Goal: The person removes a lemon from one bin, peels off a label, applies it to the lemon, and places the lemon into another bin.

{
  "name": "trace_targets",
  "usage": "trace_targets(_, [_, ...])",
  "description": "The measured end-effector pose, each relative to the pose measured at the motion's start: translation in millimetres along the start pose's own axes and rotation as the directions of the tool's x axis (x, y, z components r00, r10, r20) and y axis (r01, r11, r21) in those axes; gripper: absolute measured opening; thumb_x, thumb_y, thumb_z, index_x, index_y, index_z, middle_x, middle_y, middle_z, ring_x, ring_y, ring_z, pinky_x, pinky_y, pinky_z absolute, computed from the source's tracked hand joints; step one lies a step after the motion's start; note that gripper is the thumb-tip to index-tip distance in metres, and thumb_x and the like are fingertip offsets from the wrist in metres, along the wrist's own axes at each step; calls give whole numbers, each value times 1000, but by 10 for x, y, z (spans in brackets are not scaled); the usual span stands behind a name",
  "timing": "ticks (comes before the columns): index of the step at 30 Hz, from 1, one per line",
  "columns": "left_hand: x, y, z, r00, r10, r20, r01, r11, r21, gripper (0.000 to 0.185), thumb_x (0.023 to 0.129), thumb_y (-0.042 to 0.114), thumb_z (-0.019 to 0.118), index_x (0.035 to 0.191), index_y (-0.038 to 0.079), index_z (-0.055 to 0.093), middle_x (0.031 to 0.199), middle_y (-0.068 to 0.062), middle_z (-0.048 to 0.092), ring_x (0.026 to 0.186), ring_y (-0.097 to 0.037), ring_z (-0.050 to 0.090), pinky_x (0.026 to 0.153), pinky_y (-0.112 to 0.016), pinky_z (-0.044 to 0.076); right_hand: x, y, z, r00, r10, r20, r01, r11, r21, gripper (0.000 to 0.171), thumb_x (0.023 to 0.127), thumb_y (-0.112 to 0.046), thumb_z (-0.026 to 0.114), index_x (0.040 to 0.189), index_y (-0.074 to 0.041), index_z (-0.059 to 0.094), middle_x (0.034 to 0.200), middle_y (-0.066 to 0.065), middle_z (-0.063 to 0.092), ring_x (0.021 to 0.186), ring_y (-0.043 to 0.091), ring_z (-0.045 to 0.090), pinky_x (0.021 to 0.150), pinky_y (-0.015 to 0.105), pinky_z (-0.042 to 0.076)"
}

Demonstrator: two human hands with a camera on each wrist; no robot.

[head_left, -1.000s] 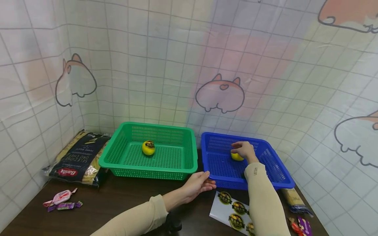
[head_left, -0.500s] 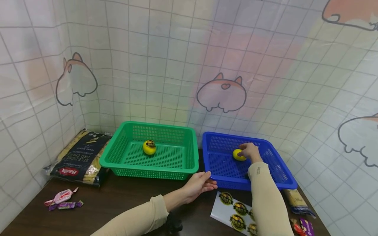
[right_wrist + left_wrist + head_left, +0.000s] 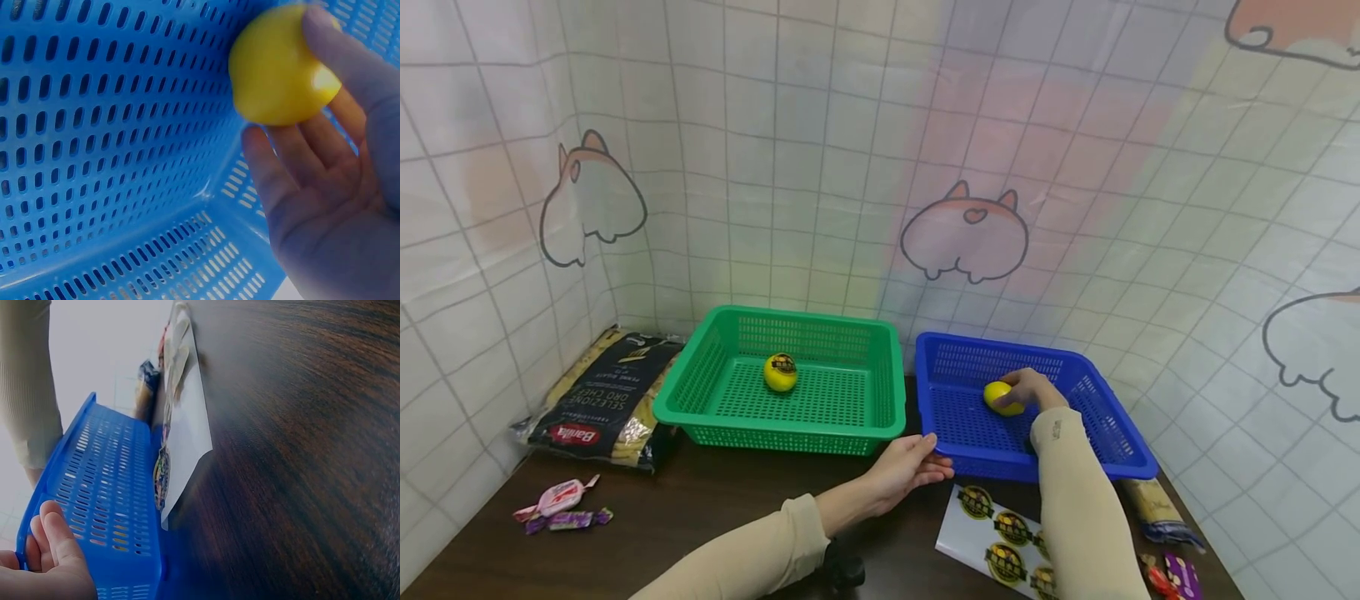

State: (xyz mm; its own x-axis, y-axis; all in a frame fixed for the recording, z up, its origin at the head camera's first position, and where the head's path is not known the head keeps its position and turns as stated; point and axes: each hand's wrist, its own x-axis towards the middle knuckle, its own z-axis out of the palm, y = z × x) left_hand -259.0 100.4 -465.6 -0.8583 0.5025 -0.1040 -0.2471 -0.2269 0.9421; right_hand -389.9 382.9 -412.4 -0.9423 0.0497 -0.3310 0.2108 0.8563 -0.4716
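Observation:
My right hand (image 3: pixel 1028 388) reaches into the blue basket (image 3: pixel 983 464) and holds a lemon (image 3: pixel 275 69). In the right wrist view the thumb lies on one side of the lemon and the fingers on the other, close to the basket's slotted surface. My left hand (image 3: pixel 901 477) grips the near left corner of the blue basket's rim; in the left wrist view the rim runs between thumb and fingers (image 3: pixel 59 534). Another lemon (image 3: pixel 780 372), with a round black label, lies in the green basket (image 3: pixel 778 432) to the left.
A sheet of round stickers (image 3: pixel 992 537) lies before the blue basket. A pasta bag (image 3: pixel 598 400) and wrapped candies (image 3: pixel 561 497) are at left. A small packet (image 3: pixel 1157 512) and more candies (image 3: pixel 1180 575) sit at right. A black object (image 3: pixel 848 572) is beside my left wrist.
My right hand has come down from over the lemon and taken hold of it. The lemon has shifted and turned a little in the basket. My left hand stays at the rim corner.

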Motion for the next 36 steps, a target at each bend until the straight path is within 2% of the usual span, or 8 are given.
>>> trace_targets(3, [0,0,5,1000,-3,-2,3,1000,-2,32,108,27,42,115,0,57,104,-13,71,88,-11,71,85,-24,60,-6,-8,28,999,9,33,-9,1000,1,63,88,-25,74,143,-3,51,140,25,55,121,40,56,101,55,48])
trace_targets(6, [-9,-2,11,1000,6,1,-6,1000,0,32,108,27,41,114,0,57,102,-11,71,88,-11,71,85,-25,60,-21,-16,45,999,2,37,-3,1000,8,64,89,-25,73,142,2,51,138,26,56,119,40,59,99,53,51])
trace_targets(11, [-17,-3,16,1000,12,5,-12,1000,5,33,108,26,41,116,-1,58,100,-10,71,86,-10,71,83,-24,60,-83,-58,44,1000,7,13,-7,1000,3,64,89,-27,72,138,8,52,134,28,58,113,37,64,93,46,57])
trace_targets(16, [-9,-8,19,999,37,6,-37,999,12,34,108,26,42,114,-2,58,101,-12,71,85,-9,70,83,-24,60,-182,-169,53,1000,-21,1,21,999,46,60,89,-27,70,134,10,55,128,27,61,107,33,65,90,43,59])
trace_targets(22, [-7,-36,12,999,36,13,-36,999,23,35,108,28,42,114,-3,58,96,-7,69,84,-9,70,81,-23,60,-244,-331,40,999,-52,-15,53,994,95,64,90,-29,71,138,8,52,132,28,58,111,34,65,91,43,59])
trace_targets(29, [4,-7,-11,998,60,20,-61,997,51,35,107,27,43,112,-4,59,94,-6,69,83,-8,70,81,-23,60,-311,-528,-108,995,-77,-62,83,990,116,71,88,-30,73,143,7,47,138,30,54,114,36,65,89,40,60])
trace_targets(36, [8,-21,-24,998,58,4,-58,995,83,35,107,29,43,108,-3,60,96,-8,70,82,-8,70,79,-22,60,-410,-646,-240,981,-145,-132,145,989,-11,74,86,-43,73,141,2,52,133,26,60,103,30,68,81,35,61])
